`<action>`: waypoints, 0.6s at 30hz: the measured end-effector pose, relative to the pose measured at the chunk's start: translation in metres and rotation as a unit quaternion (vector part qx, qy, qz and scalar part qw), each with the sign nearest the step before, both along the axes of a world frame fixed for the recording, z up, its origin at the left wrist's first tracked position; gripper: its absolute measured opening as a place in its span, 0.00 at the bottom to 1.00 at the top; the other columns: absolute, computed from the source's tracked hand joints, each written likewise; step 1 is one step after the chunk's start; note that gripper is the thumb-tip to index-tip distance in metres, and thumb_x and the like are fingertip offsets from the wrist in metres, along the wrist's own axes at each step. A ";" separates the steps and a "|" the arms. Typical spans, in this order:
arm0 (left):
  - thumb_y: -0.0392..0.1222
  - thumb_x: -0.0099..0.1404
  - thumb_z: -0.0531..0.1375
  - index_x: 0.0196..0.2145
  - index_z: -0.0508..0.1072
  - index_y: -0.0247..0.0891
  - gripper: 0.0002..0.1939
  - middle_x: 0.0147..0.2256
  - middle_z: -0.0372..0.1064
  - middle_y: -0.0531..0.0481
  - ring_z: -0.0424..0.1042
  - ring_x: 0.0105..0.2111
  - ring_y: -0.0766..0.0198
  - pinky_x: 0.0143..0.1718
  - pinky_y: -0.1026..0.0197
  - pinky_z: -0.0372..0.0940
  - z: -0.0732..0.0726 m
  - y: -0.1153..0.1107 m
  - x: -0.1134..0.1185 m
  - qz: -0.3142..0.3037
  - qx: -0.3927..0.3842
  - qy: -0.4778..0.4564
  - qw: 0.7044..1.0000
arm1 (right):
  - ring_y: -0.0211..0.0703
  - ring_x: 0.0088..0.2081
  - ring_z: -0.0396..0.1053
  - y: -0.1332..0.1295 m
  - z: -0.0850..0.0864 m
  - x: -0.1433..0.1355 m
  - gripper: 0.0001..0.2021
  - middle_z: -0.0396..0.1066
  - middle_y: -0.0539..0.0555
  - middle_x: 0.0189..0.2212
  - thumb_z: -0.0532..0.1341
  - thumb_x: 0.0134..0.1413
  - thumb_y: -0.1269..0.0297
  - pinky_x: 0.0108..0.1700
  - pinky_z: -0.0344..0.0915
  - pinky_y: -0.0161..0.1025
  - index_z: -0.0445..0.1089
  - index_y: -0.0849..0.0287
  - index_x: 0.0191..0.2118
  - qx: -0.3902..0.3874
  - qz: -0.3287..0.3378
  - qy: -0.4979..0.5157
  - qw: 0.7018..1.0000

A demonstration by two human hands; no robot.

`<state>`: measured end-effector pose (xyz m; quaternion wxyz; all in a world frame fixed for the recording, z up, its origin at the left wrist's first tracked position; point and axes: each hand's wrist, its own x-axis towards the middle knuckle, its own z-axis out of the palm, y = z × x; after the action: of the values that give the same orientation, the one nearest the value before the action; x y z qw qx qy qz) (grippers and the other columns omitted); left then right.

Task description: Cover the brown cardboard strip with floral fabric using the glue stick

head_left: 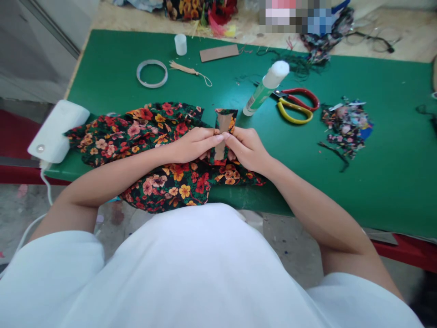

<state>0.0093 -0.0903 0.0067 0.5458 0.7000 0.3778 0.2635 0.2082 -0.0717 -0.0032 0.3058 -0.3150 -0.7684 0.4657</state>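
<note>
**A:** What do I have under the hands?

**B:** From my feed, one small cardboard strip (223, 132), flat, stiff and brown, wrapped at its edges in floral cloth. It stands up from the near edge of the green table (375, 173), right between both hands.

**A:** And the hands?

**B:** My left hand (193, 145) has its fingers curled and closed on the strip's left edge, thumb tip pressed to the middle. My right hand (247, 148) does the same from the other side, pinching the right edge. The two thumbs meet, touching, on the strip's face.

**A:** What lies below?

**B:** One large piece of floral fabric (150, 136), soft and rumpled, black ground with red, orange and pink flowers. It spreads under both wrists and droops over the table's front edge.

**A:** Count the rest for me.

**B:** One glue stick (266, 89), smooth white-and-green plastic, lying tilted. One pair of scissors (297, 105), one red loop handle, one yellow, just beside the glue. One tape ring (152, 73), thin and clear. One small white cap (180, 44). One spare cardboard rectangle (219, 53). One tan tassel (189, 71). One pile of fabric scraps (344, 125), frayed and loose, well apart to the right. One white plastic device (56, 132) at the left corner.
</note>
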 end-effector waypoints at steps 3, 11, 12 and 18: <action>0.75 0.70 0.51 0.30 0.74 0.35 0.37 0.19 0.67 0.52 0.63 0.18 0.71 0.21 0.65 0.60 -0.001 0.000 0.000 0.000 0.007 0.003 1.000 | 0.34 0.17 0.62 0.000 0.000 0.000 0.30 0.62 0.44 0.14 0.54 0.68 0.33 0.23 0.56 0.35 0.61 0.55 0.27 0.003 0.001 0.001 1.000; 0.74 0.71 0.51 0.31 0.74 0.35 0.37 0.20 0.67 0.52 0.65 0.19 0.70 0.22 0.64 0.61 -0.001 0.002 -0.001 -0.007 0.015 0.020 1.000 | 0.35 0.17 0.62 0.001 0.001 0.000 0.30 0.63 0.45 0.14 0.54 0.69 0.34 0.25 0.56 0.35 0.62 0.55 0.27 0.023 0.003 -0.003 1.000; 0.74 0.70 0.50 0.31 0.74 0.35 0.37 0.19 0.67 0.52 0.65 0.19 0.70 0.22 0.65 0.61 -0.001 0.002 -0.001 -0.007 0.018 0.019 1.000 | 0.35 0.18 0.62 0.001 0.001 0.000 0.30 0.63 0.45 0.14 0.54 0.69 0.35 0.25 0.56 0.35 0.62 0.55 0.27 0.028 0.003 -0.005 1.000; 0.75 0.71 0.50 0.30 0.75 0.35 0.37 0.19 0.66 0.53 0.64 0.18 0.71 0.21 0.65 0.60 -0.001 0.002 -0.001 -0.015 0.024 0.018 0.999 | 0.35 0.19 0.62 0.002 0.000 0.002 0.27 0.63 0.46 0.15 0.54 0.72 0.39 0.27 0.55 0.36 0.63 0.56 0.27 0.046 0.009 -0.016 0.999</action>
<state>0.0082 -0.0884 0.0061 0.5256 0.7233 0.3703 0.2518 0.2104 -0.0696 -0.0033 0.3039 -0.3006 -0.7967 0.4273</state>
